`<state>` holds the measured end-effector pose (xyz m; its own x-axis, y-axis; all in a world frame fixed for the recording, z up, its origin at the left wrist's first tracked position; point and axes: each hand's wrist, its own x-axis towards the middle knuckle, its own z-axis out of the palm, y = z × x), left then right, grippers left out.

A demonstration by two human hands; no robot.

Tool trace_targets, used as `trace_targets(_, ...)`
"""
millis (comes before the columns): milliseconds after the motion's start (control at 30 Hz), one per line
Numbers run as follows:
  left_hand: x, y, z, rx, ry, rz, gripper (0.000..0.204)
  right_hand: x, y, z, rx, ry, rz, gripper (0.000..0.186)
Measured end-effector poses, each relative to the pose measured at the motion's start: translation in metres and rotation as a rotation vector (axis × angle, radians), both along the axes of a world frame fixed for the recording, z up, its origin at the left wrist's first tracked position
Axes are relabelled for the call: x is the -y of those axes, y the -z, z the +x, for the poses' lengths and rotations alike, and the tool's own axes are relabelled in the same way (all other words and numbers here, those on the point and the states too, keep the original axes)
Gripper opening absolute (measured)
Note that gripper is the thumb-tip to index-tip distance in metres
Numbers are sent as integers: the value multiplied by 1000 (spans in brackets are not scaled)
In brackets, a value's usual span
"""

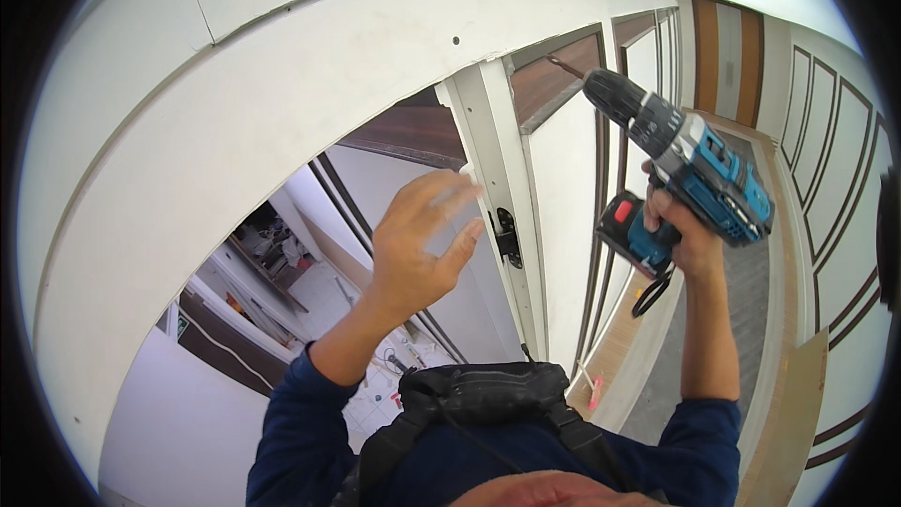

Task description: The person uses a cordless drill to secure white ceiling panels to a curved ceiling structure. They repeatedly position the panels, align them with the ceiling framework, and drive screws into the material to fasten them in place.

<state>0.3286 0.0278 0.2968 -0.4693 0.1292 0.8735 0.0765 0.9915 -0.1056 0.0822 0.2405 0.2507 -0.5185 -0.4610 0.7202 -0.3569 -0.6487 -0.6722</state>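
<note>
My right hand (683, 230) is wrapped round the grip of a blue and black cordless drill (709, 174), raised at the right. A long bit (566, 67) sticks out of its black chuck toward the white frame overhead. On the left, my left hand (422, 244) is lifted beside the upright white door post (502, 178), with thumb and fingers apart. Its fingers are slightly blurred, and I cannot tell whether they touch the post. A black metal fitting (508, 237) sits on the post, just right of my left thumb.
A wide white beam (282, 66) with a small dark hole curves across the top. Through the opening at left, tools and debris lie on a tiled floor (375, 394). White panels with dark trim (826, 150) line the corridor at right; a brown board (798, 413) leans there.
</note>
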Motion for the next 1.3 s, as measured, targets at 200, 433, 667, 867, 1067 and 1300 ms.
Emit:
trace_targets(200, -46, -73, -5, -158, -468, -637, 48, 4, 35, 7, 311, -106, -94, 45)
trace_targets(433, -28, -100, -45, 90, -871, -836, 56, 21, 52, 30, 310, -164, -101, 53)
trace_targets(667, -31, -100, -21, 170, -759, -986, 42, 46, 56, 60, 327, -293, -160, 54)
trace_targets(867, -69, -82, 104, 28, -134, -309, 19, 72, 73, 75, 254, -611, -90, 52)
trace_targets(1067, -66, -54, 237, -720, -523, -467, 23, 92, 91, 91, 141, -658, 110, 56)
trace_targets(1300, -84, 6, 315, -794, -1042, -608, 32, 177, 129, 143, -93, -882, 427, 51)
